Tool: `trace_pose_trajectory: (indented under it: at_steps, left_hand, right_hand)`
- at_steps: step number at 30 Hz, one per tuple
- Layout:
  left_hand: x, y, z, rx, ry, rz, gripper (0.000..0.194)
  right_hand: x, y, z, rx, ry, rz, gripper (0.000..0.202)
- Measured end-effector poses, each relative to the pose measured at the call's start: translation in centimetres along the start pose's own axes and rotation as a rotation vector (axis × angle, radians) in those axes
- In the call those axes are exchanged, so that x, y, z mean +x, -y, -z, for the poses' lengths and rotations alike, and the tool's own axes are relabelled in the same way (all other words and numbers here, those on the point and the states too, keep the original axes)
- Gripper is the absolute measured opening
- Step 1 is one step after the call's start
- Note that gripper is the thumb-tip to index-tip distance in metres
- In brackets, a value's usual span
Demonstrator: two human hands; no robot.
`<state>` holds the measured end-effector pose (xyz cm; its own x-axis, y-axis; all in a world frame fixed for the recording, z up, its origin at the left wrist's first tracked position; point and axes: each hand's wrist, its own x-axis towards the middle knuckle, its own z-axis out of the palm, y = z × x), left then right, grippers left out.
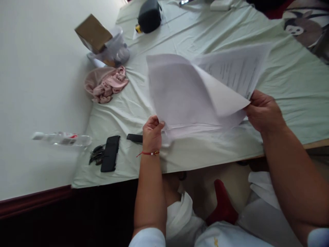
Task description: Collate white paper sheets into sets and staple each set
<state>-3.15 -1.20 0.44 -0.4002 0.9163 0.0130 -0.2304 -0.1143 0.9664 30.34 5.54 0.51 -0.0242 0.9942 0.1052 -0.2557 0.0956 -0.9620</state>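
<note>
Several sheets of white paper (pixel 180 89) are spread between my two hands above the cloth-covered table. My left hand (pixel 153 132) pinches their near left corner, thumb on top. On the right, my right hand (pixel 263 109) is closed on the near right edge, where one sheet curls over. Beneath that curl a printed page (pixel 231 70) shows lines of text, too blurred to read. A dark flat object (pixel 135 138) lies partly hidden behind my left hand.
A black phone (pixel 110 153), keys (pixel 97 154) and a clear bottle (pixel 68 138) are at the left. Behind them are pink cloth (pixel 110 84), a plastic tub (pixel 118 48) with a cardboard box (pixel 94 32), and a black case (pixel 149 16). The pale green tablecloth (pixel 203 156) is wrinkled.
</note>
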Motion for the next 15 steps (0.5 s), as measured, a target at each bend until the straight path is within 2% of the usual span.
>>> trace_pose_trajectory:
  at_steps: [3,7,11,15]
  left_hand:
    - [-0.15,-0.25,-0.21,-0.004,-0.039,-0.008,0.037]
    - [0.08,0.08,-0.22,0.031,-0.069,0.004,0.039]
    - [0.09,0.01,-0.29,0.033,-0.034,-0.074,0.030]
    - [-0.31,-0.17,0.00,0.060,-0.007,-0.114,0.033]
  right_hand:
    - [-0.37,0.58,-0.58,0.000,0.017,0.061,0.029]
    - [-0.70,1.04,-0.84,-0.002,0.043,0.000,0.036]
    - [-0.66,0.89,-0.67,0.017,0.103,-0.010,0.039]
    - [-0.62,0.55,-0.10,0.033,0.059,-0.058,0.033]
